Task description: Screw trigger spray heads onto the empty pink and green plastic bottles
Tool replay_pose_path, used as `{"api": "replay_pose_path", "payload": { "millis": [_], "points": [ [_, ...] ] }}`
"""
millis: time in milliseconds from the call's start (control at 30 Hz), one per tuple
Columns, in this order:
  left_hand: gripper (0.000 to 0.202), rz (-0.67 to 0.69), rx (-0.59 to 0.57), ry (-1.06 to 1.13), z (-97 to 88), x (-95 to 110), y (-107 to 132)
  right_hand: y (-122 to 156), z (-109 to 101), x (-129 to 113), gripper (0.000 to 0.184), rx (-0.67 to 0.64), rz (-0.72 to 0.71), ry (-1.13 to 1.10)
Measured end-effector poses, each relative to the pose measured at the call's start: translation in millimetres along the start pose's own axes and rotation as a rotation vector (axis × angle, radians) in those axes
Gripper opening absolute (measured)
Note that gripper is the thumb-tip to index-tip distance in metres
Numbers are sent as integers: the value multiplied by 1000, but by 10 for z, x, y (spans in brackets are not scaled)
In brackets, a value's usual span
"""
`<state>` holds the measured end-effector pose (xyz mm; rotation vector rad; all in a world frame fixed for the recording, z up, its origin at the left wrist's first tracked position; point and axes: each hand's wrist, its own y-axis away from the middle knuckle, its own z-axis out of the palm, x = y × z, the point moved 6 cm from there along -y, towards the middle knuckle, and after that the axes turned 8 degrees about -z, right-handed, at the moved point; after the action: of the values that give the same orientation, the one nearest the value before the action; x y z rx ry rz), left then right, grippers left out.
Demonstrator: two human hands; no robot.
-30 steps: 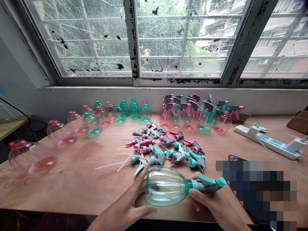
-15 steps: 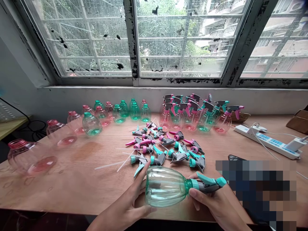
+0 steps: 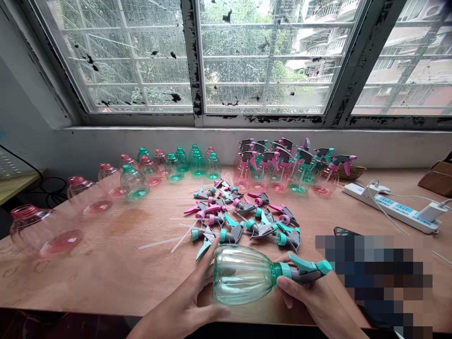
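A clear green spray bottle [image 3: 243, 273] lies on its side near the front edge of the wooden table [image 3: 106, 263]. My left hand [image 3: 190, 301] wraps around its wide base. My right hand [image 3: 310, 296] grips the neck, where a teal and grey trigger sprayer head [image 3: 307, 269] sits on the bottle. Just beyond the bottle lies a pile of loose trigger heads [image 3: 243, 216], some pink, some teal, with thin white dip tubes [image 3: 158, 242] sticking out.
Empty pink and green bottles [image 3: 134, 181] stand along the back left. Several bottles with sprayer heads fitted [image 3: 286, 167] stand at the back right. A white power strip [image 3: 391, 207] with cables lies to the right, and a dark phone [image 3: 344, 231] beside a blurred patch.
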<state>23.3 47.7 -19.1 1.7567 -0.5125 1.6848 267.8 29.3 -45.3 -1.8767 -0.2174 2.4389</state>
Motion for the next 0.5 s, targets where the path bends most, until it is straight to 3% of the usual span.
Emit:
{"api": "replay_pose_path", "payload": {
  "millis": [500],
  "points": [
    [104,-19,-11,-26,-4,-13,-1,-1,-2,-2,34,-14,-14,11]
  ]
}}
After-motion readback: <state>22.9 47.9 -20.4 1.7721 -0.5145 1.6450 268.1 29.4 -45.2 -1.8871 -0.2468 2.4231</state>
